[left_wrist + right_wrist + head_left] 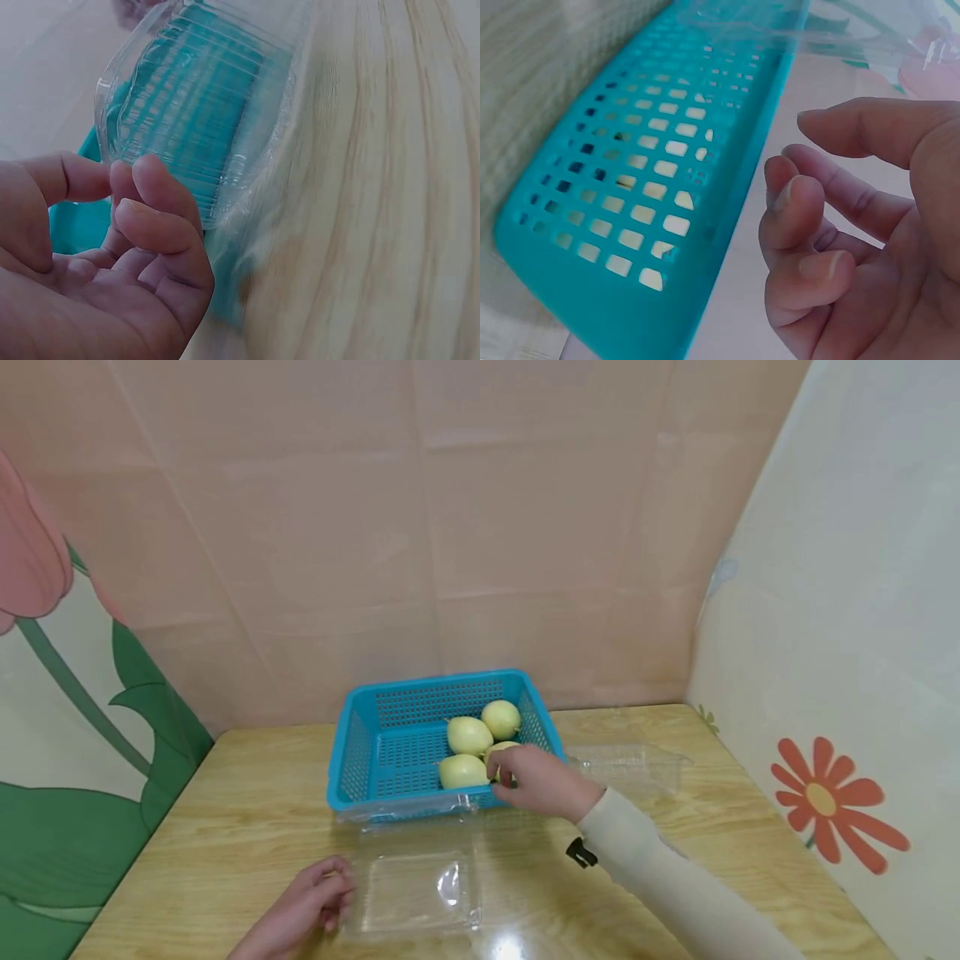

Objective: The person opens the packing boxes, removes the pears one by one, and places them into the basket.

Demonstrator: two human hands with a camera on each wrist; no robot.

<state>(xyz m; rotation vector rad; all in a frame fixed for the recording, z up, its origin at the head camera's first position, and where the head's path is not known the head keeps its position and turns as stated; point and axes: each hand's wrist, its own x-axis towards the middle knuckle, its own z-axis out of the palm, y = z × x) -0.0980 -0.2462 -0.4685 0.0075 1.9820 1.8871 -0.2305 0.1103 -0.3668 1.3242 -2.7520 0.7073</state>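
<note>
My left hand [309,900] is at the left side of a clear plastic clamshell box [412,893], which lies opened on the table. In the left wrist view, thumb and forefinger [154,176] pinch the edge of that box [202,97]. My right hand [543,779] hovers over the front right rim of a blue plastic basket [360,752], close to the pears. Its fingers are loosely bent, with a gap between thumb and forefinger and nothing held in the right wrist view. Several pale yellow-green pears [468,737] lie in the basket's right half; the hand partly hides one.
Right of the basket, another clear plastic container [630,764] sits on the wooden table [247,802]. A plain pink-beige sheet [322,543] stands behind the table, with flower-printed sheets at both sides. A black clip [581,852] hangs at my right sleeve.
</note>
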